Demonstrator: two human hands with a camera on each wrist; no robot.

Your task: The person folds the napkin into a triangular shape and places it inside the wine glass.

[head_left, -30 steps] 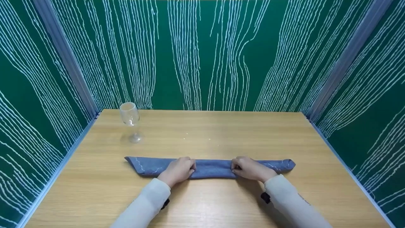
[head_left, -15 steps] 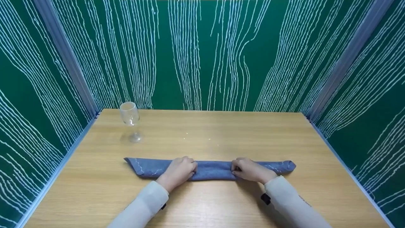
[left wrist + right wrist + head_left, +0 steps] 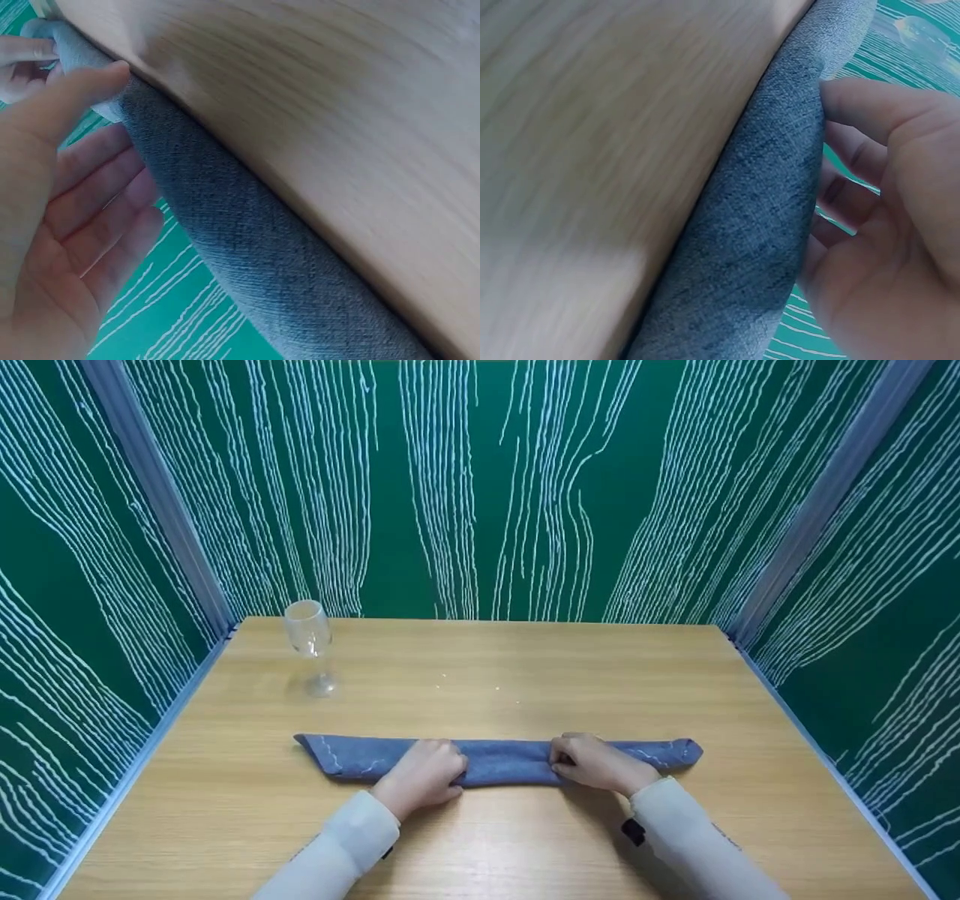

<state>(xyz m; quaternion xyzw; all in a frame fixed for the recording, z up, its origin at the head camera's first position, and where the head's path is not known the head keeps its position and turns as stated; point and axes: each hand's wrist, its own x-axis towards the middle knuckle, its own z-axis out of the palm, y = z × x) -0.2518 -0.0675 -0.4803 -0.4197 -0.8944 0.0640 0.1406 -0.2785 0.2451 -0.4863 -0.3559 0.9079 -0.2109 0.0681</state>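
A blue-grey cloth (image 3: 502,765), folded into a long strip, lies across the table in the head view. Its left end comes to a point, and pale wavy lines show near both ends. My left hand (image 3: 424,772) is over its left-centre part. In the left wrist view that hand's thumb (image 3: 101,84) sticks out across the cloth, while the fingers extend loosely on the far side. Right of centre, my right hand (image 3: 596,761) pinches the cloth; in the right wrist view the thumb (image 3: 862,101) meets its edge with the fingers curled behind.
A clear stemmed glass (image 3: 309,637) stands upright at the back left of the wooden table (image 3: 525,652). Small white specks lie near the table's middle. Green walls with white lines enclose the back and both sides.
The cloth has shifted slightly toward me. My left thumb has come away from the fingers and now shows below the cloth's near edge. My right hand keeps its pinch.
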